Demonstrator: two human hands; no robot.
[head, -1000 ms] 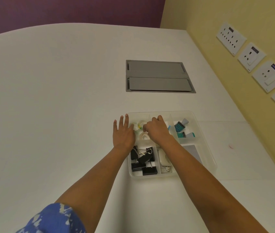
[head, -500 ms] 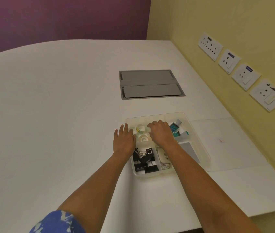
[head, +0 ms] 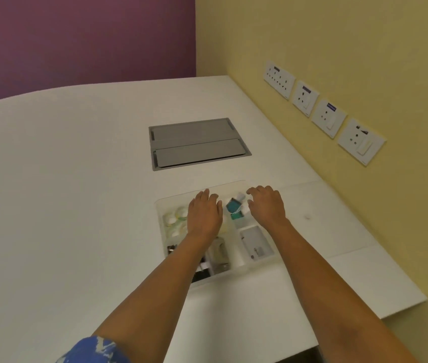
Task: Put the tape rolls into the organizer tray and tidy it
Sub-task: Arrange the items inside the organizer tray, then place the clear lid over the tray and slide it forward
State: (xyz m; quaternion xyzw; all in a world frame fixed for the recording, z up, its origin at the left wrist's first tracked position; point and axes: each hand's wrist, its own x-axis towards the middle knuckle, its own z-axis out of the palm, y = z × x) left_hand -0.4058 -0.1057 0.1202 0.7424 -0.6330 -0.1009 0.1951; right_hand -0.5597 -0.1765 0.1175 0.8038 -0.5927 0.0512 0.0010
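Both of my arms reach forward over the white table (head: 63, 192), forearms bare, a blue patterned sleeve (head: 95, 349) showing at the left elbow. My left hand (head: 204, 213) lies palm-down over the middle of the clear organizer tray (head: 159, 205), fingers straight and close together, pointing away from me — flat, gripping nothing that I can see. My right hand (head: 267, 205) hovers over the tray's far right corner, palm down, the fingers loosely curled and spread, empty as far as the view shows.

The tape rolls (head: 175, 218) sit in the tray's far left compartment, pale and translucent, just beside my left hand; motion blur keeps me from counting them. Between my two hands lie some teal items (head: 233, 206) in a far compartment. A white card-like item (head: 256, 242) lies in the near right compartment, and a beige object (head: 219, 251) sits in the middle one, partly under my left forearm. Dark clips (head: 172, 248) show in the near left compartment, mostly hidden by that arm.

Beyond the tray a grey hatch (head: 197, 142) is set flush in the table. Four wall sockets (head: 322, 113) line the yellow wall on the right.
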